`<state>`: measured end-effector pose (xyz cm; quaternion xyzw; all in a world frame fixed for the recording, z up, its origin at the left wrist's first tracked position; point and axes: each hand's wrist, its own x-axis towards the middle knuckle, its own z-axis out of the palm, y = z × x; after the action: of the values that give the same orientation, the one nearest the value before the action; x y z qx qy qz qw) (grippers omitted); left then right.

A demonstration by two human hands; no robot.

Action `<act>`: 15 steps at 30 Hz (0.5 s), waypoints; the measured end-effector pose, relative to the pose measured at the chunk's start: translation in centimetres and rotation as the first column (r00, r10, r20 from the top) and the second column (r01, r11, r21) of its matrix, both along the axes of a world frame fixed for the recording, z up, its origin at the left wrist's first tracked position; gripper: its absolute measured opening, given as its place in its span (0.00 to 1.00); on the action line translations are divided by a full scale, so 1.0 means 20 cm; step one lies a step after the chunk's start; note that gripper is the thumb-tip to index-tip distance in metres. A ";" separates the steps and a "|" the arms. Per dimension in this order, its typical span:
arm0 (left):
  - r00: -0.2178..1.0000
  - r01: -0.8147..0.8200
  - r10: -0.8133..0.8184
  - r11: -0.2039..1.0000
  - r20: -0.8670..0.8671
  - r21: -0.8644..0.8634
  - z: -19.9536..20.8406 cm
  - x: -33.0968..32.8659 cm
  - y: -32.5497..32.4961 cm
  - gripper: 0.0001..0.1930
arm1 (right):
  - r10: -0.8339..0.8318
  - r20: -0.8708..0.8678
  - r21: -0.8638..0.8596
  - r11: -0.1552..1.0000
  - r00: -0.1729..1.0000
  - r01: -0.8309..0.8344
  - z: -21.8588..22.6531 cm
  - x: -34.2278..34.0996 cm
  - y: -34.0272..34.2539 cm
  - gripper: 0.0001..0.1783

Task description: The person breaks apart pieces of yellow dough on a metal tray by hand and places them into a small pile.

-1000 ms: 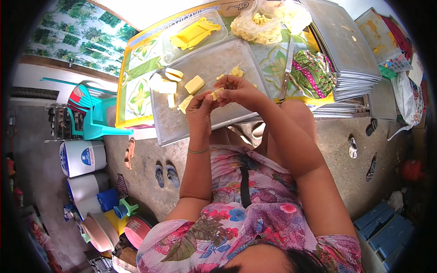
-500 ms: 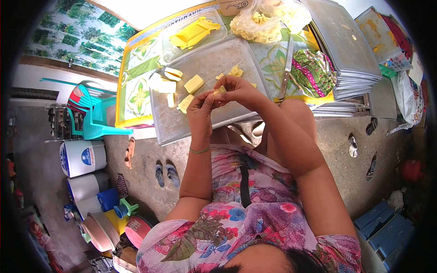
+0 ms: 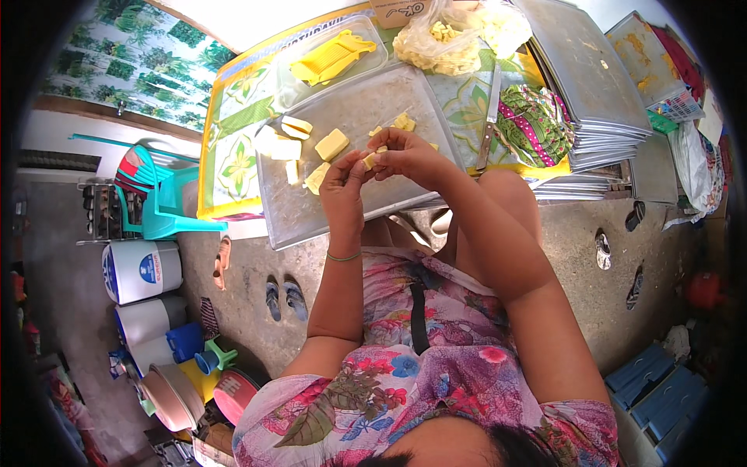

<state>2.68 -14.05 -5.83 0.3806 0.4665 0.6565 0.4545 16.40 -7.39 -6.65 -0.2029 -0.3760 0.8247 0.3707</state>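
Observation:
Over the near part of a grey metal tray [image 3: 366, 101], my left hand [image 3: 343, 185] and my right hand [image 3: 411, 159] meet, fingertips closed around a small yellow piece [image 3: 370, 160] that looks like cheese. My fingers hide part of it. To the left of my hands lie larger pale yellow blocks [image 3: 332, 145] of the same look, one of them [image 3: 317, 178] close to my left fingers. Smaller yellow pieces [image 3: 404, 121] rest on the tray just beyond my right hand.
A clear plastic tub [image 3: 373, 56] holding a yellow ridged wrapper [image 3: 333, 58] stands at the back. Right of the tray are a bag of yellow pieces [image 3: 443, 50], a wooden-handled knife [image 3: 489, 124], a patterned cloth bundle [image 3: 537, 124] and stacked metal trays [image 3: 591, 70]. A turquoise chair [image 3: 163, 202] stands left.
My fingers have shifted slightly on the small yellow piece, and more of it shows between them. The tray and the blocks stay in place.

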 end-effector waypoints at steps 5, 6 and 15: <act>1.000 -0.010 0.010 1.000 -0.013 0.000 -0.02 0.00 0.01 0.12 | -0.059 0.179 0.184 0.983 0.982 0.026 -0.01 -0.01 0.00 0.14; 0.999 -0.013 0.012 1.000 -0.042 -0.013 -0.03 -0.01 0.01 0.12 | -0.059 0.179 0.183 0.983 0.982 0.025 -0.01 -0.02 0.00 0.14; 0.998 0.050 -0.050 0.999 0.025 -0.014 -0.02 0.02 0.01 0.12 | -0.031 0.146 0.024 0.999 0.989 0.027 -0.05 -0.01 0.03 0.15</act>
<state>3.05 -13.76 -6.30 0.3806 0.4561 0.6461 0.4793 16.28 -6.83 -7.56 -0.2643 -0.4082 0.7979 0.3562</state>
